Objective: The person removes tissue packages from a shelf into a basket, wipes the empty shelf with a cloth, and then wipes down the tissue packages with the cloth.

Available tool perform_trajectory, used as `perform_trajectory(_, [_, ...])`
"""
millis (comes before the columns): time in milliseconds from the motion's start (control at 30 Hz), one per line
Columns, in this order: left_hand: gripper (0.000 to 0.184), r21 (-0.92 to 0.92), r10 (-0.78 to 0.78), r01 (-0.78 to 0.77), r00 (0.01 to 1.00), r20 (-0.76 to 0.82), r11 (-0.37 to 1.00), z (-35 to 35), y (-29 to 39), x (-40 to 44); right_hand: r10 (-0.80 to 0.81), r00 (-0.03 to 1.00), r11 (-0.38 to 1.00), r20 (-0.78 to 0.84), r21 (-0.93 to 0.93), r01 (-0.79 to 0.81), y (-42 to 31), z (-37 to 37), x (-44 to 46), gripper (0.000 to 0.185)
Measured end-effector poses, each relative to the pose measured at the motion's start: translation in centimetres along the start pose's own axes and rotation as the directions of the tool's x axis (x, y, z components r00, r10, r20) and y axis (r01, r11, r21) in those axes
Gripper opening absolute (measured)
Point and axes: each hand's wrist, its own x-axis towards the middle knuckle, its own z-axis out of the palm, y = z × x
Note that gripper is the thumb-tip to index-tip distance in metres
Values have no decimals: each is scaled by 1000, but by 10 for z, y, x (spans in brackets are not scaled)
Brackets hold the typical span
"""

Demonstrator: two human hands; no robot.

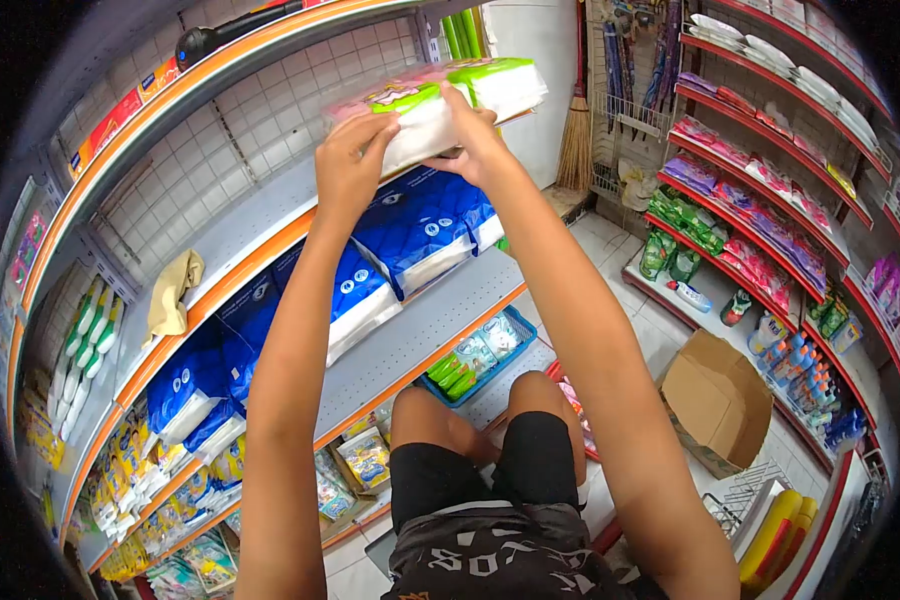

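Green-and-white plastic-wrapped packs (pixel 418 140) are sitting at the middle shelf's (pixel 278 202) edge, above blue packs (pixel 420 235); my right fingers (pixel 457 99) are pinching top and underside, my left fingers (pixel 380 126) are holding the left end; gentle, level support is probably preventing crumpling.

My left hand (pixel 355 150) and right hand (pixel 475 145) hold a green-and-white pack (pixel 418 148) at the grey shelf (pixel 280 203); blue packs (pixel 420 235) line the tier below, a tan cloth (pixel 173 295) leftward.
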Motion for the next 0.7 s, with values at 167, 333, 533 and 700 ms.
perform_trajectory(167, [23, -117, -93, 87, 995, -44, 989, -4, 21, -15, -79, 992, 996, 102, -32, 83, -2, -19, -17, 55])
perform_trajectory(333, [37, -190, -362, 366, 930, 55, 911, -14, -18, 22, -113, 966, 994, 231, 33, 109, -10, -70, -43, 46])
perform_trajectory(533, [57, 112, -669, 719, 561, 488, 686, -11, -59, 64, -93, 981, 982, 172, 180, 61, -8, -139, -76, 42])
perform_trajectory(700, [50, 106, -690, 791, 450, 567, 603, -8, -5, 58, -71, 995, 913, -75, 397, 95, 40, -178, -99, 46])
